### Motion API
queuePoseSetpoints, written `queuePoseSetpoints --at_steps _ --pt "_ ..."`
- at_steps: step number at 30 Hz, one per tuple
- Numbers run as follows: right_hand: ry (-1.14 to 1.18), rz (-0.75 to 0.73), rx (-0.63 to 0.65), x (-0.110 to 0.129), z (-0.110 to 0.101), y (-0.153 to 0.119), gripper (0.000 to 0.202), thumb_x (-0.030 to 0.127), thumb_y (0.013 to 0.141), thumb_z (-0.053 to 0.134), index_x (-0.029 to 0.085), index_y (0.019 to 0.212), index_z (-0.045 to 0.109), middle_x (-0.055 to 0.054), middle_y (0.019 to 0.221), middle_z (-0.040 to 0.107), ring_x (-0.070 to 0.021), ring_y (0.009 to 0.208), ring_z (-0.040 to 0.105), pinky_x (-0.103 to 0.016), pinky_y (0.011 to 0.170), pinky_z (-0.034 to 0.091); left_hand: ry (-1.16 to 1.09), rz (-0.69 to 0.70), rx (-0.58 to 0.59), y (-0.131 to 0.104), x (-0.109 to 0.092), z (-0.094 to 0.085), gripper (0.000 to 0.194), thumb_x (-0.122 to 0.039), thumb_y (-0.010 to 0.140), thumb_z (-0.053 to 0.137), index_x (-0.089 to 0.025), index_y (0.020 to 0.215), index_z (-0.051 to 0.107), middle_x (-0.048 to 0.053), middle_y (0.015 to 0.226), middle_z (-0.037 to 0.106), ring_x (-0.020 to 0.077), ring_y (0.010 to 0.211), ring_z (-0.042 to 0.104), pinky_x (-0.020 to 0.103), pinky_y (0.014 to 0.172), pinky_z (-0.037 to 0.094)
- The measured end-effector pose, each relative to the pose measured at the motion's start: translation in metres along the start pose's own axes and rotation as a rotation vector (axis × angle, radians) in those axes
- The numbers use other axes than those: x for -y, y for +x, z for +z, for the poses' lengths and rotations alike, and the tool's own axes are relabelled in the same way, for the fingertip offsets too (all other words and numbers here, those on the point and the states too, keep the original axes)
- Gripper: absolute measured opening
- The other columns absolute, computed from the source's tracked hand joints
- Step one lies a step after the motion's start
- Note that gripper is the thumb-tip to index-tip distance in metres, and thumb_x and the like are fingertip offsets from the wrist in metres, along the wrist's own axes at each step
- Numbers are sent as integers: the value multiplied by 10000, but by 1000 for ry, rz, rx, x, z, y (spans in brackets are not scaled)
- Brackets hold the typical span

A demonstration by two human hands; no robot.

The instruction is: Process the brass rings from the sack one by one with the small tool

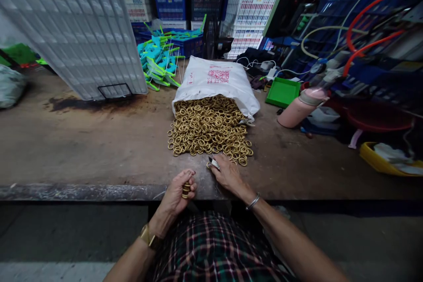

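Many brass-coloured rings [208, 130] spill from the mouth of a white sack [198, 75] onto the brown table. My left hand [180, 189], near the table's front edge, is closed around a small stack of these rings. To its right, my right hand [228, 174] reaches to the near edge of the pile, its fingers closed on a small tool [214, 163] with a dark pointed tip and a pale body. One ring lies beside the tool's tip, partly hidden by the fingers.
A ribbed translucent panel [99, 31] leans at the left. Behind the sack are turquoise and green parts [158, 59] and stacked crates [253, 6]. At the right are a green tray [282, 92], a pink bottle [297, 110], a yellow basin [380, 163] and orange hoses [352, 26].
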State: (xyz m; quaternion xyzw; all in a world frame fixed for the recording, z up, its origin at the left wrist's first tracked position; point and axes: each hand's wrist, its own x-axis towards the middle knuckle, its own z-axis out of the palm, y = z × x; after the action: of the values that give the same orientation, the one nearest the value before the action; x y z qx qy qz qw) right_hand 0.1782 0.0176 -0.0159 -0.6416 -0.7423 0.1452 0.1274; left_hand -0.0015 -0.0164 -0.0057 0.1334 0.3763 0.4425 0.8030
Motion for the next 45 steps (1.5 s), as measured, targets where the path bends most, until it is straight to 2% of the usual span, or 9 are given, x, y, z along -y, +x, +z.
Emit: queuePoseSetpoints --at_steps 5,10,15,18,21,25,32,38,45 --pt "5 16 16 5 0 1 185 238 818 455 201 973 550 -58 978 554 -155 852 500 -233 687 332 250 98 -61 1 5 4 291 -362 667 674 -144 773 514 -60 519 444 59 450 452 122 344 246" --pt "251 29 30 1 -1 4 113 162 760 448 175 764 561 4 680 543 -115 624 447 -219 584 304 696 317 -150 1 8 8 266 -388 713 603 -144 819 590 -42 527 501 72 412 437 172 382 303" --pt "864 146 271 11 -9 3 126 271 717 503 167 774 548 58 574 479 -64 476 381 -184 461 272 920 516 -31 3 9 11 213 -243 724 586 -188 916 661 -22 566 543 111 529 483 213 541 379" --pt "1173 304 454 16 -16 0 203 316 688 529 186 841 499 93 533 454 -27 358 261 -171 376 174 924 531 0 2 7 13 210 -224 726 577 -199 909 677 0 595 572 141 597 506 226 577 381" --pt "1325 344 563 20 -20 -4 208 296 646 553 193 805 468 104 518 445 -9 330 210 -165 357 144 901 511 42 0 4 15 184 -241 730 579 -202 878 681 20 667 618 155 641 523 229 590 382" --pt "1313 317 565 22 -19 -6 204 338 670 534 195 797 462 102 528 436 -13 338 205 -168 356 150 931 492 75 -2 4 14 169 -283 762 552 -177 829 665 22 692 627 124 588 495 212 557 369" --pt "862 82 290 30 -17 -6 174 317 712 508 169 629 471 69 548 402 -61 521 359 -177 472 266 841 370 -29 0 9 10 246 -396 752 561 -150 754 567 -33 541 516 75 446 444 181 451 342" --pt "877 107 287 34 -16 -7 158 291 729 466 175 622 463 67 532 414 -71 516 356 -186 482 267 655 153 5 -9 6 15 343 -494 728 559 -163 803 511 -45 582 506 52 415 426 159 391 309" --pt "919 76 329 33 -13 -6 163 289 738 455 172 627 474 61 529 441 -71 502 367 -188 483 273 514 112 41 -9 8 12 346 -503 730 558 -169 764 475 -50 583 507 36 407 412 147 377 270"
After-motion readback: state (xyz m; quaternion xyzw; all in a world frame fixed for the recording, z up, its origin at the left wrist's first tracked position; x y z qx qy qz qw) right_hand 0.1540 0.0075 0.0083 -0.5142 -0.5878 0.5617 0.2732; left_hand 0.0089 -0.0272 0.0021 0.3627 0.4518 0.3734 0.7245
